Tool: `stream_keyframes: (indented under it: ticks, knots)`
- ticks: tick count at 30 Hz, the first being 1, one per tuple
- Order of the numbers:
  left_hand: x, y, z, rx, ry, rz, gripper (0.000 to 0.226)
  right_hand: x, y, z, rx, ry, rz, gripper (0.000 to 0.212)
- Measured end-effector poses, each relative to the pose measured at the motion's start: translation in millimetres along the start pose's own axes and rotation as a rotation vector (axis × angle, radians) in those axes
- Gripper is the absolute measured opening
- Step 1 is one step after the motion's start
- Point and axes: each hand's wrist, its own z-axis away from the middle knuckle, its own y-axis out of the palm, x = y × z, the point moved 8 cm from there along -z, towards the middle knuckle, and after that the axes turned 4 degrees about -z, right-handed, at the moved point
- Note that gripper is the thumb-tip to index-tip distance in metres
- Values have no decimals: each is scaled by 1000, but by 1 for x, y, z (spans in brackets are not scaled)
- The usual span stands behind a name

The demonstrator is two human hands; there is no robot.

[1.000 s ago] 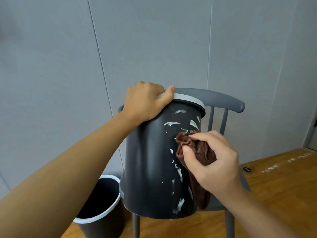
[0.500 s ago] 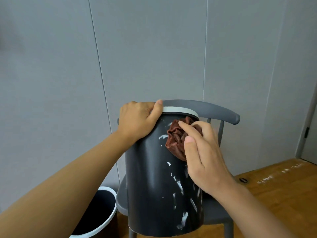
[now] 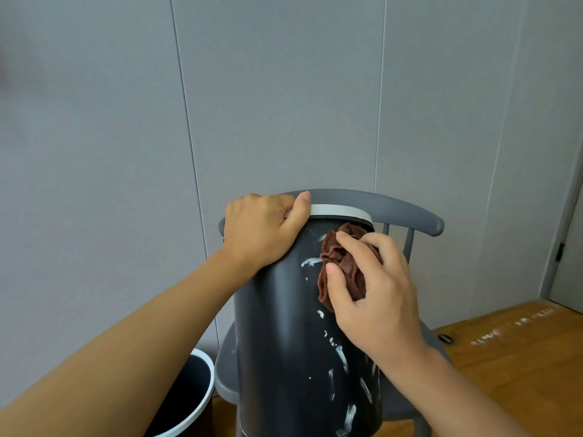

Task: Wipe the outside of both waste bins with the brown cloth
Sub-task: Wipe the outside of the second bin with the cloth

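A dark grey waste bin (image 3: pixel 284 342) with a pale rim stands on a grey chair seat, its side streaked with white smears. My left hand (image 3: pixel 262 231) grips the bin's rim at the upper left. My right hand (image 3: pixel 375 291) holds the bunched brown cloth (image 3: pixel 344 263) and presses it against the bin's upper right side, just under the rim. A second dark bin (image 3: pixel 202 405) with a white rim stands on the floor at the lower left, partly hidden by my left forearm.
The grey chair (image 3: pixel 410 212) has its curved backrest behind the bin, close to a grey panelled wall (image 3: pixel 284 89). Wooden floor (image 3: pixel 504 357) with white marks lies to the right. A door edge (image 3: pixel 568 247) shows at the far right.
My right hand has carried the cloth from the bin's middle up to just below the rim. White smears near the top have gone. The view tilted upward.
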Motion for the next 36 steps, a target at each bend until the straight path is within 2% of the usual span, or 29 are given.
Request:
stream_keyframes:
  ticks: [5, 9, 11, 14, 18, 20, 23, 25, 31, 36]
  knots:
    - [-5, 1, 0, 1, 6, -28, 61, -3, -6, -22, -131, 2, -18, 30]
    - [1, -1, 1, -6, 7, 3, 59, 24, 2, -11, 59, -282, 13, 29]
    - [-1, -2, 2, -9, 23, -8, 59, 15, -3, -21, 70, -249, 25, 29]
    - [-7, 0, 0, -6, 13, -12, 58, 3, -12, -31, -22, -124, 18, 29]
    - [-7, 1, 0, -19, 23, 3, 58, 24, -1, -10, 140, -329, 5, 30]
    - [-9, 0, 0, -21, 24, -16, 58, 16, -5, -21, 122, -255, -18, 30]
    - [-17, 2, -2, -20, 31, -36, 58, 8, -9, -34, -8, -131, -17, 27]
    - [-18, 2, -1, -34, 34, -32, 59, 14, -4, -32, -16, -136, 26, 27]
    - [-15, -2, 1, -60, 50, -25, 60, 27, 3, -33, 94, -279, 31, 32]
    - [-16, -4, 2, -64, 50, -48, 59, 2, -12, -38, 27, -131, 4, 26]
